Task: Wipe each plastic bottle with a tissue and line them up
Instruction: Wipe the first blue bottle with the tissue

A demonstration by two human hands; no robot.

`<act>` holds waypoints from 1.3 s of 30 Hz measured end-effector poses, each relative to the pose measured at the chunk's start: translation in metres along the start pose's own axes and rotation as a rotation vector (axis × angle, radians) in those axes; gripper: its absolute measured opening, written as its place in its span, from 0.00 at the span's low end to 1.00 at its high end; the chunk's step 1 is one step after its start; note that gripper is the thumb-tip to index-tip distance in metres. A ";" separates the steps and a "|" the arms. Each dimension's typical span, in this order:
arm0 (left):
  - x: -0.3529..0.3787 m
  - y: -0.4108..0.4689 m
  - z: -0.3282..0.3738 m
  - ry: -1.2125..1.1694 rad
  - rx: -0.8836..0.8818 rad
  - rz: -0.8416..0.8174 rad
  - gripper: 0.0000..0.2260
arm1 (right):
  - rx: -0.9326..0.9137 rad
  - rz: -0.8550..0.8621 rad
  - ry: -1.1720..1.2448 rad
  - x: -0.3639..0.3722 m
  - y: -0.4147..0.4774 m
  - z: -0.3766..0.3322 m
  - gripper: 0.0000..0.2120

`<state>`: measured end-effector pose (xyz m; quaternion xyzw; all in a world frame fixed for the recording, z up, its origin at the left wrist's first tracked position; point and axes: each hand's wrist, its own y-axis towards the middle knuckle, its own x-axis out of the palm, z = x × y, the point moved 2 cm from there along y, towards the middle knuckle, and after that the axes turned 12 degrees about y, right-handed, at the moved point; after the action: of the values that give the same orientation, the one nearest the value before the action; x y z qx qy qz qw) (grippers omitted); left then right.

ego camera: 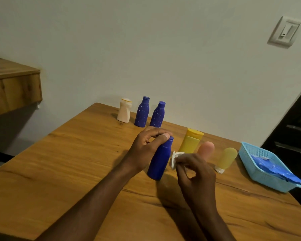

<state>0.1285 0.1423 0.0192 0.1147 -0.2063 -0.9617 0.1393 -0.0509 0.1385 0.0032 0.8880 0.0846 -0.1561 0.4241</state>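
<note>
My left hand grips the neck of a plain blue bottle that stands tilted on the wooden table. My right hand pinches a small crumpled white tissue right beside the bottle's side. At the back edge a cream bottle and two speckled blue bottles stand in a row. Behind my right hand stand a yellow bottle, a pink bottle, partly hidden, and a yellow-green bottle standing on its white cap.
A light blue plastic basket holding a blue packet sits at the table's right edge. A wooden shelf juts out at the left. The wall lies just behind the table, with a switch plate high on the right.
</note>
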 end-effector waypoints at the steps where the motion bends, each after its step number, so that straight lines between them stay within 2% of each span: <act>1: 0.000 0.000 0.000 0.006 0.004 0.000 0.09 | -0.036 0.024 0.013 -0.001 0.005 -0.006 0.12; 5: 0.001 -0.001 0.000 0.026 0.016 0.015 0.10 | -0.115 0.077 0.041 0.000 0.021 -0.017 0.11; 8: 0.000 0.000 0.000 0.019 0.012 0.038 0.11 | -0.153 0.053 0.021 0.008 0.020 -0.018 0.10; 13: -0.005 0.001 -0.001 -0.017 0.000 0.043 0.10 | -0.116 -0.099 -0.091 0.027 -0.002 -0.008 0.13; 17: -0.003 0.000 -0.001 -0.035 -0.016 0.016 0.09 | 0.000 -0.269 -0.158 0.027 -0.015 -0.003 0.13; 19: -0.003 0.000 -0.002 -0.038 -0.017 0.016 0.10 | -0.031 -0.233 -0.121 0.022 -0.013 -0.004 0.11; 22: -0.004 0.002 -0.004 -0.006 -0.012 0.033 0.10 | -0.120 -0.088 -0.038 0.015 -0.003 -0.013 0.10; 26: -0.002 0.002 -0.004 0.025 -0.014 0.031 0.08 | -0.159 0.000 -0.078 0.014 0.015 -0.021 0.11; 32: -0.005 0.002 -0.004 -0.003 -0.014 0.052 0.07 | -0.119 -0.162 -0.156 0.025 0.005 -0.011 0.13; 36: -0.004 0.003 -0.004 0.010 0.013 0.042 0.08 | -0.015 -0.378 -0.261 0.033 -0.017 -0.007 0.15; 39: -0.004 0.003 -0.005 0.021 0.024 0.054 0.10 | -0.077 -0.282 -0.153 0.026 -0.013 -0.011 0.10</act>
<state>0.1347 0.1396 0.0164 0.1207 -0.2193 -0.9539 0.1658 -0.0283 0.1562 -0.0087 0.8361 0.1817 -0.2777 0.4368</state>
